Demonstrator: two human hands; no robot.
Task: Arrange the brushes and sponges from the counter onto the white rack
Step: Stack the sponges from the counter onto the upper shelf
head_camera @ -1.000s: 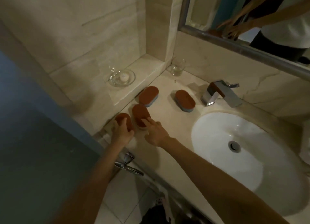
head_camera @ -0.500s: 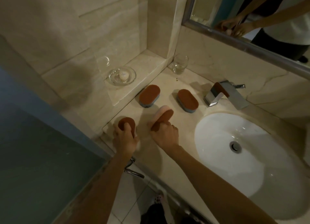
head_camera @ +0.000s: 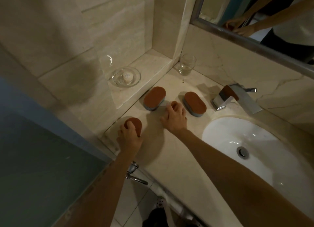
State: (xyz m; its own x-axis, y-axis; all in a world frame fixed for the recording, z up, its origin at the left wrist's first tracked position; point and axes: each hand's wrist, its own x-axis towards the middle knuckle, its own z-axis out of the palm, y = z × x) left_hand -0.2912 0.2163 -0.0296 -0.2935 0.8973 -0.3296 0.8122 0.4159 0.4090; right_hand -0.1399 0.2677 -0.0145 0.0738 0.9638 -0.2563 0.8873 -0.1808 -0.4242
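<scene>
Head view: the left hand (head_camera: 130,139) grips a brown sponge (head_camera: 135,124) at the near-left corner of the tabletop (head_camera: 169,152), fingers curled over its top. The right hand (head_camera: 175,117) curls round a second sponge (head_camera: 174,104), which is mostly hidden under the fingers. It sits between two sponges lying flat, the ledge-side sponge (head_camera: 154,98) and the faucet-side sponge (head_camera: 195,103). The faucet (head_camera: 237,97) stands behind the sink (head_camera: 226,138).

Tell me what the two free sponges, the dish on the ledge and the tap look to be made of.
The two sponges: likely soft foam, a matte, rough rust-brown pad over a grey-blue layer at the edge. The dish: clear glass, glossy, bright highlights, ledge visible through it. The tap: polished metal, probably chrome-plated, mirroring something brown.
</scene>
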